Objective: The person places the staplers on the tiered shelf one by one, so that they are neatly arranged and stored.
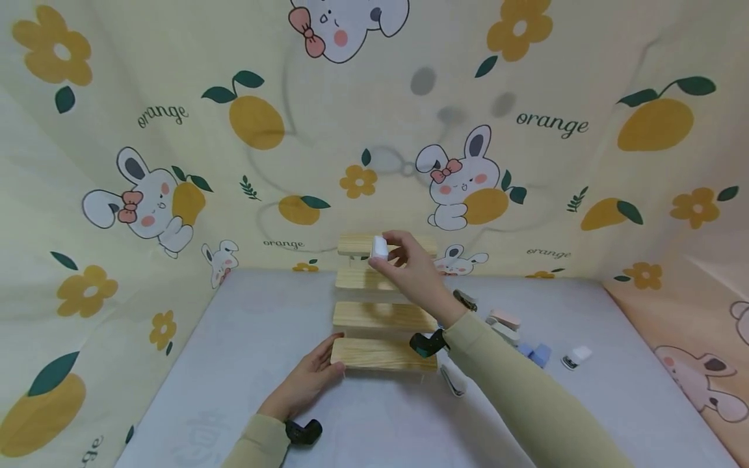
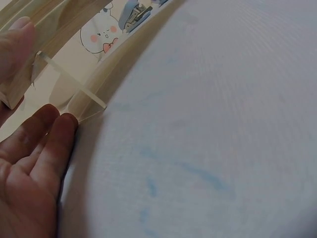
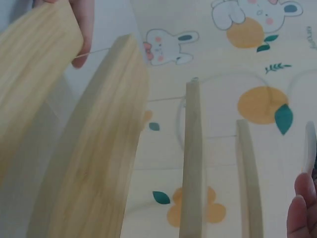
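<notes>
A four-tier stepped wooden shelf [image 1: 383,316] stands mid-table, its boards filling the right wrist view [image 3: 94,163]. My right hand [image 1: 383,252] pinches a small white block [image 1: 379,247] just over the top tier; its edge [image 3: 310,148] shows above a fingertip [image 3: 301,208]. My left hand [image 1: 324,367] rests with straight fingers against the left end of the lowest tier [image 1: 383,354]. In the left wrist view its fingers [image 2: 52,134] touch the shelf's clear support [image 2: 74,84] and the thumb lies on the board end.
Small items lie right of the shelf: a pink and white piece [image 1: 504,320], blue pieces [image 1: 537,354], a small white bottle [image 1: 576,357] and a dark item [image 1: 465,299]. A white piece [image 1: 453,380] lies under my right forearm. Printed cloth walls enclose the grey table [image 1: 246,338].
</notes>
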Demonstrator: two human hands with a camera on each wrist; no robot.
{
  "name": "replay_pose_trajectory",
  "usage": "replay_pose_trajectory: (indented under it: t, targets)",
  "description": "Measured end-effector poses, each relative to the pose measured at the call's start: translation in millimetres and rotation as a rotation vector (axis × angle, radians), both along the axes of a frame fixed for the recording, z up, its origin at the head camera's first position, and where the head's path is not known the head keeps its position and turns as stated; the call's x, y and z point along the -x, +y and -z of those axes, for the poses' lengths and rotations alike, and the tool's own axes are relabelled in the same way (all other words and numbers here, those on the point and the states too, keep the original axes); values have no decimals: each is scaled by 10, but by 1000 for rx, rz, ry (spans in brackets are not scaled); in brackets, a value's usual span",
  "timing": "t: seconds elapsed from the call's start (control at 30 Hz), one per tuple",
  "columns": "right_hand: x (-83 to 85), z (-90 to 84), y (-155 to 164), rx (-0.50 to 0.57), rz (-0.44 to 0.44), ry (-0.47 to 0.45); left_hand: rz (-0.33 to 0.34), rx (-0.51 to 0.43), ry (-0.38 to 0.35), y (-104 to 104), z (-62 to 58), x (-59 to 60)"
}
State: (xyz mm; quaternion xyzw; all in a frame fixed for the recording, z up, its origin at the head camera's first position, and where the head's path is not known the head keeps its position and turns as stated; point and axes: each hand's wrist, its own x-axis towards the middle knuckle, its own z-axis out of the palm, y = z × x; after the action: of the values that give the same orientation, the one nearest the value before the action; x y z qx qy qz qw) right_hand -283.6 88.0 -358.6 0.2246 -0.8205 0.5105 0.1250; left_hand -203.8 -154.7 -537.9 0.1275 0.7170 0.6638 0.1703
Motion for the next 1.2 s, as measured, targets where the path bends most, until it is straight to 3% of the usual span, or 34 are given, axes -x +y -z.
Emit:
replay_pose_trajectory:
  t: [0.27,0.57,0.93,1.2]
  targets:
    - [276,-22,-263,31,-2,-82,-7,8,1,0,-3,-1]
    - [588,-51,-425,-95,-3,-178,1,-27,19,0,50,20]
    - [662,-34,-405,-151,-43,-225,37,-39,32,-2,23,19]
    - [633,-61,-416,-138,-42,-235,18,-28,19,0,-3,2]
